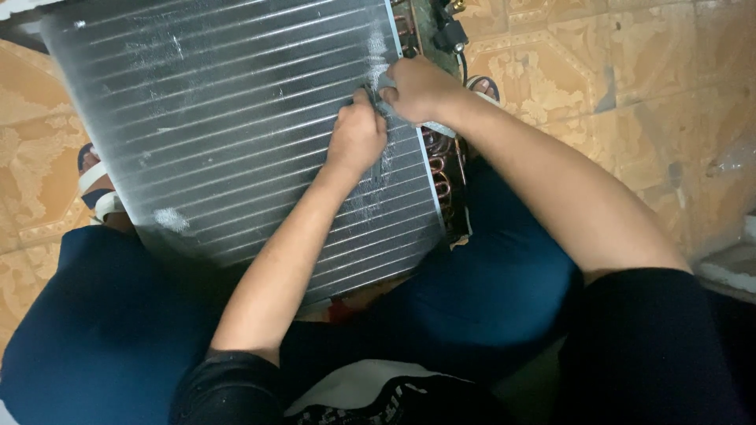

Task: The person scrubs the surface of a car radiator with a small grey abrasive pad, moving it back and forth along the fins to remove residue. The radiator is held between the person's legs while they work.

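A large metal finned coil [236,134] rests tilted across my lap, its thin fins running in long rows with white smears. Both hands work at its right edge. My right hand [417,86] is closed over a grey strip [441,127] that lies along the coil's side frame. My left hand [358,138] lies on the fins just beside it, fingers pinched on the strip's near end. Copper tube bends [441,169] show along the coil's right side, below my right forearm.
I sit low in dark blue trousers [102,330] on an orange patterned tile floor [630,94]. A sandalled foot [94,185] shows left of the coil. A black part with a cable [450,33] sits at the coil's top right. A pale object [732,264] lies far right.
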